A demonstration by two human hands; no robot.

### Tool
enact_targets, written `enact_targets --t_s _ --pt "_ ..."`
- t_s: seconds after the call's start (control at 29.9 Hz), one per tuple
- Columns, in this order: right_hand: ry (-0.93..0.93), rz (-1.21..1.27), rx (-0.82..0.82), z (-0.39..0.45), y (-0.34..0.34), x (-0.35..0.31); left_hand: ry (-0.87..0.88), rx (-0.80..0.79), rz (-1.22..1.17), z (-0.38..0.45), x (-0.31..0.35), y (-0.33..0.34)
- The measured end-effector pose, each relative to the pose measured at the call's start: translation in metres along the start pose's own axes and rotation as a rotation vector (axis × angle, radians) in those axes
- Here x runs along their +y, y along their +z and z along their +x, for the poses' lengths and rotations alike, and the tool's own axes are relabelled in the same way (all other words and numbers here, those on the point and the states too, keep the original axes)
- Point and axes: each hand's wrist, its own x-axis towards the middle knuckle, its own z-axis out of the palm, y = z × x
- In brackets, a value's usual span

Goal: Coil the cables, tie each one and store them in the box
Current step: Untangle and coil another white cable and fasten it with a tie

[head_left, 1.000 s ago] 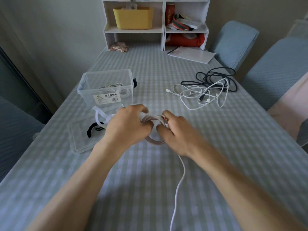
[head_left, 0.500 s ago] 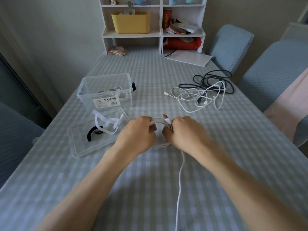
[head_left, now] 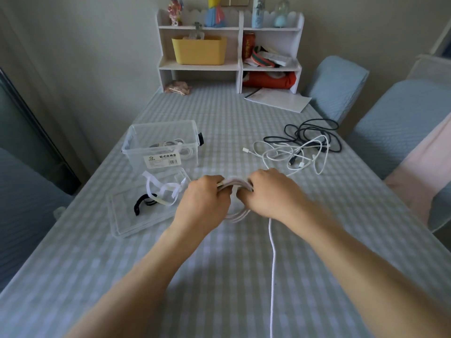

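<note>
My left hand (head_left: 205,201) and my right hand (head_left: 271,193) both grip a white cable coil (head_left: 235,185) above the table's middle. Its loose tail (head_left: 272,264) runs from under my right hand toward me. A clear plastic box (head_left: 161,145) with coiled white cables inside stands at the left. Its clear lid (head_left: 144,215) lies in front of it, holding white ties (head_left: 163,191) and a black tie (head_left: 141,203). A tangle of white cables (head_left: 292,154) and a black cable (head_left: 314,132) lies at the right.
A white shelf unit (head_left: 229,67) with a yellow bin (head_left: 199,50) stands at the table's far end. Papers (head_left: 278,100) lie in front of it. Blue-covered chairs (head_left: 395,123) stand along the right side. The checked tablecloth (head_left: 195,276) covers the table.
Both hands have shifted a little away from me with the coil. The coil's top strands now span between the two hands, and the tail has shortened slightly.
</note>
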Motion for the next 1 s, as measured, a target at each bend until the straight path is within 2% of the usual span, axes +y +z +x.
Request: enact_targets --t_s 0.07,0.13,0.23,0.33,0.4,0.47,0.53,0.67,0.77,0.9,1.0 --pt "0.102 0.23 -0.062 0.0 0.006 0.0 -0.119 -0.019 -0.153 0.002 0.002 -0.003" --pt "0.107 0.27 -0.09 -0.001 0.008 -0.001 -0.128 -0.031 -0.137 0.001 0.002 -0.004" --pt "0.078 0.112 -0.085 0.0 0.004 -0.002 0.094 0.107 0.268 -0.001 -0.004 -0.005" --pt "-0.041 -0.149 -0.117 -0.004 -0.006 -0.007 0.264 0.157 0.456 -0.001 -0.006 -0.004" --pt "-0.175 -0.315 -0.129 -0.006 -0.012 -0.015 0.297 0.14 0.529 -0.003 -0.002 -0.002" --pt "-0.248 -0.36 -0.099 -0.007 -0.015 -0.021 0.22 0.038 0.591 -0.006 0.002 -0.002" --pt "-0.218 -0.29 -0.041 -0.007 -0.014 -0.02 0.156 -0.003 0.554 -0.003 0.0 -0.003" --pt "-0.052 -0.195 0.007 -0.018 -0.002 -0.014 0.009 -0.062 0.296 0.008 -0.007 -0.008" --pt "-0.013 -0.147 0.08 -0.03 0.007 -0.014 -0.083 -0.149 0.236 0.009 -0.009 -0.008" --pt "0.031 0.233 0.064 -0.038 0.008 -0.003 -0.108 -0.159 0.213 0.008 -0.01 -0.008" --pt "0.096 0.439 0.049 -0.041 0.004 0.007 -0.06 -0.105 0.304 0.006 -0.011 -0.009"
